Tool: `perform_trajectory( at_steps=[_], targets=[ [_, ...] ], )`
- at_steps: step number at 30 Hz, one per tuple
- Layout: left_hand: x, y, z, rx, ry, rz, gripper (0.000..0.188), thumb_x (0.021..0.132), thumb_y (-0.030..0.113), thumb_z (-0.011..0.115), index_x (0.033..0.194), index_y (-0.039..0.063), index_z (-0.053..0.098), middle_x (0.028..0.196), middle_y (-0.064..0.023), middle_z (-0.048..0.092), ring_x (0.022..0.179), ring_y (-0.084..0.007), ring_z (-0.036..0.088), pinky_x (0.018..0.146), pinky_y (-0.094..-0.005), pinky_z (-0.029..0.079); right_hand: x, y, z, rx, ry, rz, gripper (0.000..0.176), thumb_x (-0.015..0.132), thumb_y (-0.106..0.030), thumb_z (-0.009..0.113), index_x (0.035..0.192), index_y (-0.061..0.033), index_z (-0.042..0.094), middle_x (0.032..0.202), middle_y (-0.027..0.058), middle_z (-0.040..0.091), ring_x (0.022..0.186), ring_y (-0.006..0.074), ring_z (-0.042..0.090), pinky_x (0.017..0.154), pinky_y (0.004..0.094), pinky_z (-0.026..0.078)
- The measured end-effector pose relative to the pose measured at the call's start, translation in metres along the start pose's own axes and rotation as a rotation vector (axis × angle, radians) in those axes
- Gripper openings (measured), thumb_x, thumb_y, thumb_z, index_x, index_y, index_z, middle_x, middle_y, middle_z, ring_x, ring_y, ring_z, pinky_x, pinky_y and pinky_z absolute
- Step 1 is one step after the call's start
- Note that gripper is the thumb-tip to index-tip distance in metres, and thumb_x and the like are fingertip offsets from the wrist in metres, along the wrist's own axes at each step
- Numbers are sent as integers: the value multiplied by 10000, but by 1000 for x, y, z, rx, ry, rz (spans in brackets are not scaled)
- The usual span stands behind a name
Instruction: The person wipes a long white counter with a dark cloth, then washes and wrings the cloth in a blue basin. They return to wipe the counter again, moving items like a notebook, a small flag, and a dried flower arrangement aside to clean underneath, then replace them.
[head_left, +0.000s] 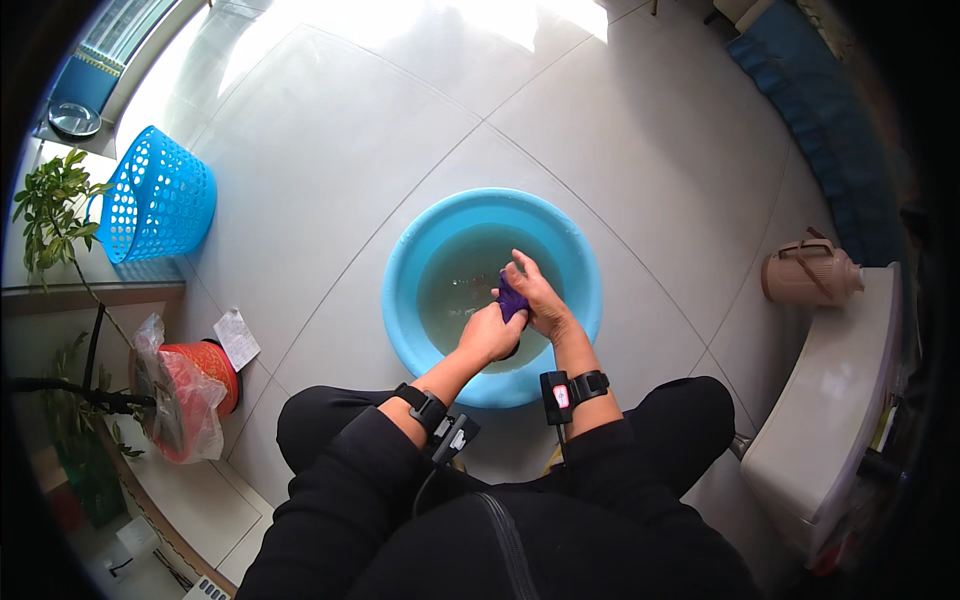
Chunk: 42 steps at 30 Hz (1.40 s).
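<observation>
A small bunched purple cloth (513, 298) is held between my two hands above a light-blue plastic basin (405, 255). My left hand (489, 331) grips its lower end, the thumb pressed along the fabric. Around the upper part curves my right hand (541, 294), with one or two fingertips showing past the far side of the cloth. Cloudy greyish water (454, 292) lies in the basin below, with a few bubbles at its surface. A dark patch under my left wrist is partly hidden, and I cannot tell what it is.
Left on the tiled floor are a blue perforated laundry basket (169, 199) and a plastic-wrapped red plant pot (202, 382), with a written paper (236, 339) beside it. To the right, a pink thermos flask (806, 274) stands near a pale rounded cabinet (817, 420).
</observation>
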<state>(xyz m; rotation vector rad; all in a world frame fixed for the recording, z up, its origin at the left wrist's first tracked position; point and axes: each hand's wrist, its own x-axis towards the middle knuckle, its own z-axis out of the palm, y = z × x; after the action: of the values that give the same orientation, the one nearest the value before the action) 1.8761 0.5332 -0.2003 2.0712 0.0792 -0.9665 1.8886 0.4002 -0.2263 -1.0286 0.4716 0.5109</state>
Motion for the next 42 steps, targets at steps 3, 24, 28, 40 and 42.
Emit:
perform_trajectory(
  at_steps=[3, 24, 28, 40, 42],
  targets=[
    [0, 27, -15, -1186, -469, -289, 407, 930, 445, 527, 992, 44, 560, 676, -46, 575, 508, -115, 514, 409, -227, 380, -19, -3, -13, 310, -58, -144, 1058, 727, -727, 621, 1512, -157, 198, 1341, 135, 453, 1139, 274, 553, 974, 385, 495],
    [-31, 16, 2, -310, 37, -189, 483, 773, 282, 737, 996, -52, 469, 794, -171, 631, 629, -268, 634, 562, -367, 503, 6, -17, 29, -553, 94, 218, 325, 904, -320, 655, 798, -13, 638, 604, 11, 542, 517, 98, 531, 481, 269, 441],
    [-46, 23, 5, -87, 31, -172, 428, 832, 238, 632, 1013, -114, 466, 823, -295, 644, 787, -425, 654, 681, -450, 524, 9, -10, 33, -940, 134, 204, 319, 890, -268, 621, 726, 5, 594, 601, 67, 574, 495, 160, 539, 514, 336, 456],
    [-81, 65, -11, 134, 61, -220, 366, 890, 288, 577, 1030, -42, 505, 808, -231, 666, 750, -375, 674, 642, -468, 529, -23, -30, 51, -1097, 245, 137, 312, 867, -296, 604, 759, -4, 602, 680, 119, 610, 642, 232, 563, 654, 365, 461],
    [-95, 74, -22, 33, 46, -238, 416, 903, 358, 568, 1037, -33, 520, 864, -236, 669, 796, -372, 675, 669, -466, 528, -40, -48, 57, -903, 132, 274, 358, 892, -398, 605, 867, -40, 622, 757, 72, 615, 743, 185, 589, 688, 327, 467]
  ],
)
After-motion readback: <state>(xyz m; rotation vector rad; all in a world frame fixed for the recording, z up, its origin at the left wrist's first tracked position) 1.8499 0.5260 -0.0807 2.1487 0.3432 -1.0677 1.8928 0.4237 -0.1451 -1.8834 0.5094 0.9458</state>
